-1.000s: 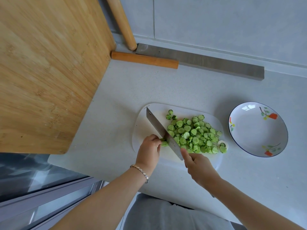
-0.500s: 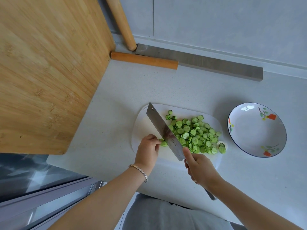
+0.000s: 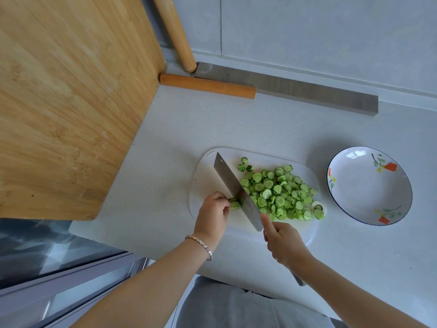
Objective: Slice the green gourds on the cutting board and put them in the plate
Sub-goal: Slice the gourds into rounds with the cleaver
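- Left hand (image 3: 214, 215) pinches a short gourd stub (image 3: 234, 204) on the white cutting board (image 3: 205, 176), fingers curled.
- Right hand (image 3: 285, 245) grips the cleaver (image 3: 236, 188), index finger laid along the blade, which stands edge-down at the stub's right end.
- Slice pile (image 3: 281, 195) lies on the board, right of the blade.
- Plate (image 3: 369, 185) sits on the counter, right of the board, apart from it.

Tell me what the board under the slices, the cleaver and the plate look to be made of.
The board: probably plastic. It is white and matt, with moulded rounded corners.
The cleaver: metal, likely steel, judging by the flat grey blade with a dull sheen.
The plate: glazed ceramic by its look. It is glossy, with a bright glint, painted flowers and a dark blue rim.
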{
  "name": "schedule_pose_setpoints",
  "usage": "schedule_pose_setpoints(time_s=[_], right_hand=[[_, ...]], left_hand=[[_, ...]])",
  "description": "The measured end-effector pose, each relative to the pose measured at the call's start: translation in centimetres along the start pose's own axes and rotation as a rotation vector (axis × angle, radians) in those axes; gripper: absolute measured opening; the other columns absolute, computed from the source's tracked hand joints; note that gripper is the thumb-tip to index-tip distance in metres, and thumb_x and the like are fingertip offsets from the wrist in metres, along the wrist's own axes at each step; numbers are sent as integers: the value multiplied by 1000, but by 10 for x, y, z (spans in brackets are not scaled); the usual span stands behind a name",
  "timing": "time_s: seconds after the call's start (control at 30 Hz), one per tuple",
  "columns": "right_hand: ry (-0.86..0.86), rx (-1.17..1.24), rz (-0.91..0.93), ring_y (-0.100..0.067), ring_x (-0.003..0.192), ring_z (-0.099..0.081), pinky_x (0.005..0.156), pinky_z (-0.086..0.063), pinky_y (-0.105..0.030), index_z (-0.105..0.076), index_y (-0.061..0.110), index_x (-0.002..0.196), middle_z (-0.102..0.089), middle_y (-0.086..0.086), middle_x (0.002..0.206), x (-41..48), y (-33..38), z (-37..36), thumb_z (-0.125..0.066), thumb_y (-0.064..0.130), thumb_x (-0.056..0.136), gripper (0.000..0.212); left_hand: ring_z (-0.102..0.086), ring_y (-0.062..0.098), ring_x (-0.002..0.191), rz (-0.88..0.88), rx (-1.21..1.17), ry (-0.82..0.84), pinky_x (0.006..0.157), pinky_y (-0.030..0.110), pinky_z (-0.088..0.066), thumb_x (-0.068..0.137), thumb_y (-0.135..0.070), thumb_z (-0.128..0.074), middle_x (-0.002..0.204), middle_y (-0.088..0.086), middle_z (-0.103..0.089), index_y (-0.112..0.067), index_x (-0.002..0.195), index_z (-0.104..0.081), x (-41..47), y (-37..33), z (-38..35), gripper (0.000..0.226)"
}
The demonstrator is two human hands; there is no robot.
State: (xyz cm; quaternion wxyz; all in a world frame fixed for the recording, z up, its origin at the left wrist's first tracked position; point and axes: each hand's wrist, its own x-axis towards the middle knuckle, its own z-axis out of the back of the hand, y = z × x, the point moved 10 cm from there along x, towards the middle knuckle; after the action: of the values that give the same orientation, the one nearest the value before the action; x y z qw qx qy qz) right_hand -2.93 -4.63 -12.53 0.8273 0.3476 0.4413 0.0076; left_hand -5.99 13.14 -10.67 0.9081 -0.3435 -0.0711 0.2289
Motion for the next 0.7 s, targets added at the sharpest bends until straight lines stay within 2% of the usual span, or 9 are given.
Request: schedule_pose_setpoints(time_s=[0.17,0.37,0.6,0.7], right_hand=[[-13,47,42,-14,43,-29,47,-28,-25,-40,9,66,-36,-1,51,-10,7,12,-37,61,86,57],[2,-54,68,-19,52,-30,55,-29,-30,-39,10,66,-34,-7,57,-13,13,9,-36,62,87,56],[-18,-126,64,-18,53,-29,56,-29,-28,-34,11,63,-35,-7,60,-2,13,1,-35,59,90,55],[-8,-101,39,-17,49,-29,54,-30,-28,-38,11,64,-34,-5,56,3,7,-3,-36,59,90,55]], left_hand=[[-62,26,64,-17,-18,-11,58,24,-50,66,18,-70,71,10,-63,1,64,-69,1,-4,-1,17],[-63,26,64,-11,-4,-2,60,21,-46,67,16,-71,71,9,-64,0,66,-71,1,-4,-2,16],[-62,24,63,-10,7,-11,59,19,-45,68,14,-71,72,9,-63,0,64,-69,1,-3,-1,15],[-62,24,64,2,0,-1,60,19,-44,69,14,-70,74,10,-64,1,66,-70,1,-3,-2,14]])
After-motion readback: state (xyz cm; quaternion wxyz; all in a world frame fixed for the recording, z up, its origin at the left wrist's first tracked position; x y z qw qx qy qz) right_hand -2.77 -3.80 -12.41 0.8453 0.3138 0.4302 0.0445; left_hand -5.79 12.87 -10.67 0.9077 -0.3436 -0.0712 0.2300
